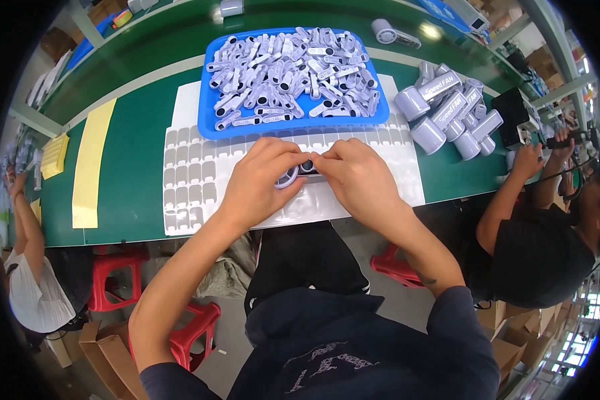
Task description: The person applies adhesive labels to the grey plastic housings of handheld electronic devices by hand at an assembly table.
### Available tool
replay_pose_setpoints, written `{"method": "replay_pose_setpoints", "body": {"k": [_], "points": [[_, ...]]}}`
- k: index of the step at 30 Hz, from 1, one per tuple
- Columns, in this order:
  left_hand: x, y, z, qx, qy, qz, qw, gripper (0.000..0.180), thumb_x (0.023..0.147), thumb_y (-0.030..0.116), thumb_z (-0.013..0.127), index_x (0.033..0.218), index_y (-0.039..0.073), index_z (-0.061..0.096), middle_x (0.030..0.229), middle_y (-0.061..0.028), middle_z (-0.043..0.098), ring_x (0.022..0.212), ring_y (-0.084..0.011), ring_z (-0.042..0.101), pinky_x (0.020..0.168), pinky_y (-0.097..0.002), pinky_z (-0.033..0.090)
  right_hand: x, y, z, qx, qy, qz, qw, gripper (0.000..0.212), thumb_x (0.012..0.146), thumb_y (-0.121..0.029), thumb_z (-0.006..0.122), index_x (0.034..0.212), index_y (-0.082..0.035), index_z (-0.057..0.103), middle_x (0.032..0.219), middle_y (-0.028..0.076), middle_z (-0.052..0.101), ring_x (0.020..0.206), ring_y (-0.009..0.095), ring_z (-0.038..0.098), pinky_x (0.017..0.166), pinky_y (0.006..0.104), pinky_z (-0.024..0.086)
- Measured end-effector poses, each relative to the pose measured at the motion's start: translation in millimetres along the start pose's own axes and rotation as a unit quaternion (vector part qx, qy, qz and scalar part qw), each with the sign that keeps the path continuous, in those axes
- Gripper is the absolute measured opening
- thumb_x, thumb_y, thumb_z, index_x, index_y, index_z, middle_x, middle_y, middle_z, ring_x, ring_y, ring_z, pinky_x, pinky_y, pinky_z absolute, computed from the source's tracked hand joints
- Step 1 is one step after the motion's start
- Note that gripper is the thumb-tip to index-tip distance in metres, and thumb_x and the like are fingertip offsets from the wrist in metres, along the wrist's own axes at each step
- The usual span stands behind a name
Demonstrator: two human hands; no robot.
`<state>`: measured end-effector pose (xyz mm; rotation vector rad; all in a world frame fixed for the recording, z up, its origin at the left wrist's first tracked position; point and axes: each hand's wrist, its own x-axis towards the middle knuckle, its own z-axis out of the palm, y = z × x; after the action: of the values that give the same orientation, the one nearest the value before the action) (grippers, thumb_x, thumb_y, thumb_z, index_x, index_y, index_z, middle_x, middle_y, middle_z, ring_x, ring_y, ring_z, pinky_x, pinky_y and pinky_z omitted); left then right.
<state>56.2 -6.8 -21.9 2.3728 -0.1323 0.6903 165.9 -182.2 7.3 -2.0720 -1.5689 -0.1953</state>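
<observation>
Head view: the left hand [263,175] has thumb and fingers clamped on the round end of a lilac unit [287,177], held low over the near edge of the table [140,167]. The right hand [360,175] has its fingertips bunched close at the unit's dark part; whether they clamp it, or something small, I cannot tell. Both hands sit above a white sheet [412,177] bearing rows of grey tabs [209,170].

With the work this near the edge, a slip of the left fingers could drop the unit to the floor. A forearm dragged sideways could rub or lift the tabs, and if the right fingers press unevenly, a small part there could sit crooked.

Just beyond, the blue tray [203,125] stands on the sheet, heaped with small lilac pieces [277,83]; knuckles knocking its rim could spill some. To the right lies a loose pile of units [443,110], where a careless reach could send one rolling. A single unit [395,33] lies farther back, behind the tray's right corner
</observation>
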Motion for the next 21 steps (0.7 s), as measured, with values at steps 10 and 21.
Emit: {"method": "replay_pose_setpoints", "body": {"k": [10, 21], "points": [[-28.1, 37.7, 10.1, 0.033, 0.072, -0.006, 0.997, 0.036, 0.066, 0.014, 0.081, 0.100, 0.011, 0.070, 0.109, -0.0056, 0.065, 0.103, -0.0299, 0.058, 0.093, -0.0429, 0.043, -33.7, 23.2, 8.2, 0.273, -0.082, 0.034, 0.958, 0.045, 0.077, -0.009, 0.076, 0.120, -0.005, 0.064, 0.119, 0.012, 0.062, 0.106, 0.027, 0.062, 0.090, 0.0356, 0.050], [-26.5, 23.4, 10.6, 0.035, 0.015, -0.020, 0.999, 0.044, 0.065, 0.016, 0.082, 0.107, 0.011, 0.067, 0.100, -0.0054, 0.063, 0.090, -0.0274, 0.056, 0.077, -0.0372, 0.049, -37.8, 24.6, 19.4, 0.223, -0.045, 0.012, 0.974, 0.049, 0.075, -0.007, 0.077, 0.122, -0.006, 0.062, 0.117, 0.012, 0.060, 0.106, 0.029, 0.060, 0.089, 0.0360, 0.051]]}}
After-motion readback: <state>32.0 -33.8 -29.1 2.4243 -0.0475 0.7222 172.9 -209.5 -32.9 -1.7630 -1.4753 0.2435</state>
